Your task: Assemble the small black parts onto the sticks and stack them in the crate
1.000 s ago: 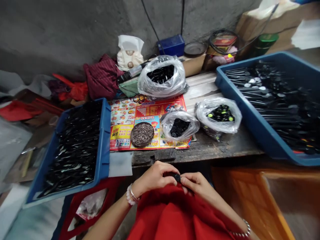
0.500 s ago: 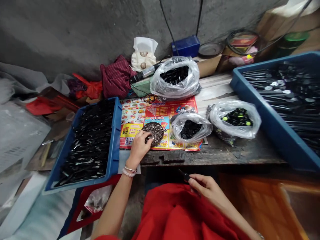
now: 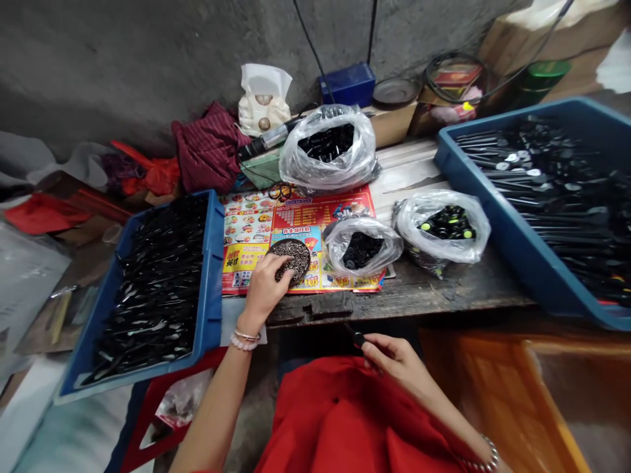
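Note:
My left hand [image 3: 266, 284] reaches into a round dark dish [image 3: 306, 269] of small shiny metal pieces [image 3: 296, 252], perhaps screws. Its thumb and fingers are pinched at the pieces; what is between them is too small to make out. Low in front of the red garment, my right hand [image 3: 394, 360] grips a small black part with a round end [image 3: 359, 339]; a thin dark stem points left from it. The dish rests on a colourful printed flyer [image 3: 246, 230]. Right of the dish sits a clear bag [image 3: 335, 259] of black pieces [image 3: 362, 249].
A blue crate [image 3: 213, 276] of long black parts stands left, another blue crate [image 3: 497, 217] right. Two more bags, one with black pieces [image 3: 325, 144], one with black and yellow-green pieces [image 3: 448, 223], stand on the wooden table [image 3: 444, 292]. An orange surface [image 3: 483, 381] lies lower right.
The whole view has shifted, so the table's things appear farther left. My left hand stays at the dish, its fingers still among the metal pieces. My right hand keeps hold of the black part.

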`<action>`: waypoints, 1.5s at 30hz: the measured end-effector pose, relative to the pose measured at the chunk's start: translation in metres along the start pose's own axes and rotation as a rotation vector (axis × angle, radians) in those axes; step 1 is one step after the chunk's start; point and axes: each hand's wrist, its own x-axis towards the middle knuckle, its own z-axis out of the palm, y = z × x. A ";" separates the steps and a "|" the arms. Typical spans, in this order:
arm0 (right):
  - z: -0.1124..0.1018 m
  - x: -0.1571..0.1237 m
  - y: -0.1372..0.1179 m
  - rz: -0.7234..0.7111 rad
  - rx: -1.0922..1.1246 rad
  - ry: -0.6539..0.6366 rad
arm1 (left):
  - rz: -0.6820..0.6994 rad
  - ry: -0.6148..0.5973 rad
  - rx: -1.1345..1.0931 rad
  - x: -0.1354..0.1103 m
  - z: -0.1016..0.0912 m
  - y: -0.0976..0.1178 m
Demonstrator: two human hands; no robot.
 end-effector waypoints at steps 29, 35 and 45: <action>0.001 0.003 -0.002 0.122 0.301 0.045 | -0.159 0.153 -0.284 0.002 0.004 -0.004; -0.002 0.002 -0.003 0.141 0.354 0.051 | -0.414 0.081 -0.769 -0.010 0.002 0.027; 0.009 -0.001 -0.013 0.192 0.577 0.066 | -0.108 -0.281 -0.824 -0.073 0.035 0.111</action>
